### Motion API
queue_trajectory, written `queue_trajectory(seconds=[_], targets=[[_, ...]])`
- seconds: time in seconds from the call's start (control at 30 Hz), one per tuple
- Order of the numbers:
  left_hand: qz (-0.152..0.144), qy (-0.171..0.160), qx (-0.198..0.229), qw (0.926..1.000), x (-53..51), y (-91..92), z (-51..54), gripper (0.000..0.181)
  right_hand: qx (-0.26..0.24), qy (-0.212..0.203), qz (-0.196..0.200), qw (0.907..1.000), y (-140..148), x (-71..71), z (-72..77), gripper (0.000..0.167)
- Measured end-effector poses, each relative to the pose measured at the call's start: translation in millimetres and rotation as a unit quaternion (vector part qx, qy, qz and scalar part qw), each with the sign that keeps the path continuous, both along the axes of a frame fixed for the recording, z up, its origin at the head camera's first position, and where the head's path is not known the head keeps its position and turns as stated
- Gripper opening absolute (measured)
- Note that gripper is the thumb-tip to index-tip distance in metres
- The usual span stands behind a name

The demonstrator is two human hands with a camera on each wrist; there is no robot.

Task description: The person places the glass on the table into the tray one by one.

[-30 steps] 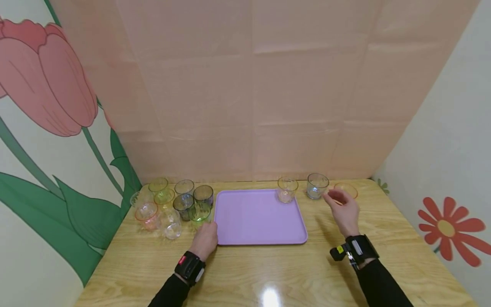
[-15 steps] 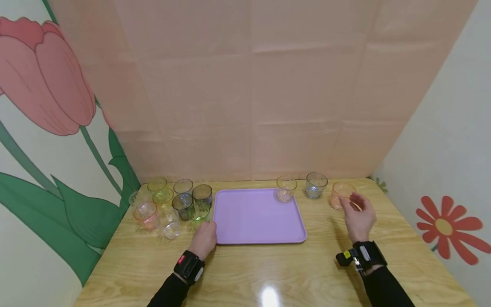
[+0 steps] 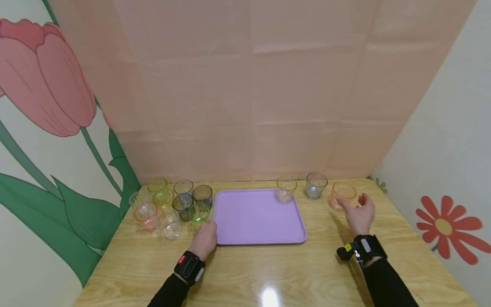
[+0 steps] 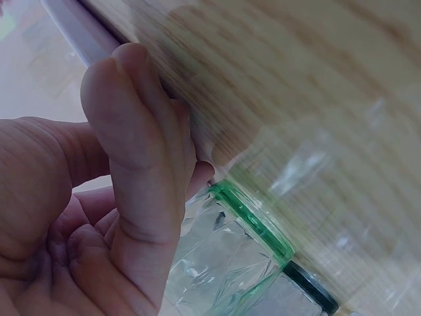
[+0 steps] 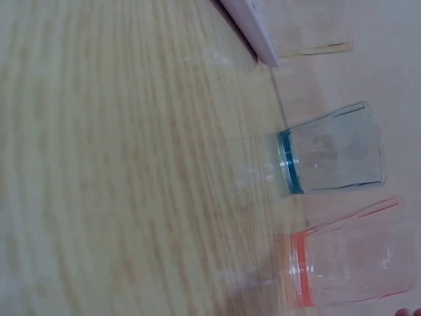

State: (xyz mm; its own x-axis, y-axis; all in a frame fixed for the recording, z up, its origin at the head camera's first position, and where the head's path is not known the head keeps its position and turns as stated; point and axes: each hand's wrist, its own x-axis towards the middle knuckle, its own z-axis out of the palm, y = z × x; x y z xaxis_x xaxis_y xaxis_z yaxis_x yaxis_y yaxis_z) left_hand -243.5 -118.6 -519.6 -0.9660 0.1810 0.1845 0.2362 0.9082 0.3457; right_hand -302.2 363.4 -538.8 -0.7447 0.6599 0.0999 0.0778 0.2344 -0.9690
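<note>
My left hand (image 3: 204, 238) grips the near left corner of a purple tray (image 3: 253, 217), with fingers curled at its edge in the left wrist view. Just beyond that hand stands a green glass (image 3: 199, 212); the left wrist view shows this green-tinted glass (image 4: 230, 257) behind the fingers. At the right, my right hand (image 3: 360, 215) is beside an orange glass (image 3: 342, 196), its fingers parted and loosely bent, holding nothing. The orange glass (image 5: 358, 260) stands upright on the table. To its left are a bluish glass (image 3: 316, 186) and, on the tray's far right corner, a yellowish-rimmed glass (image 3: 286, 189).
Several tinted glasses crowd the table's left side, among them a pink one (image 3: 145, 215), a dark one (image 3: 203, 195) and a clear one (image 3: 170, 226) nearest the front. A pinkish sheet (image 3: 249, 106) hangs behind the wooden table (image 3: 238, 273).
My right hand has let go of the orange glass, set right of the bluish one, and drawn back to the right, its fingers spreading. The left hand stays at the tray corner.
</note>
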Motion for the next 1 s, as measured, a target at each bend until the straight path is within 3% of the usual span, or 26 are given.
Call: queue_trajectory(seconds=[0.23, 0.6, 1.0], targets=[[0.003, -0.009, 0.004, 1.0000, 0.4, 0.6, -1.4, 0.013, 0.020, -0.021, 0.020, 0.9994, 4.4, -15.0, -3.8, 0.108], [-0.012, 0.018, -0.004, 0.9998, -1.5, -1.2, -2.1, 0.014, 0.007, -0.040, 0.032, 0.9987, 5.3, -26.5, -6.9, 0.115], [0.000, -0.005, -0.007, 1.0000, 0.2, 0.7, -0.4, 0.014, -0.012, -0.056, 0.029, 0.9979, 8.9, -36.6, -14.0, 0.114]])
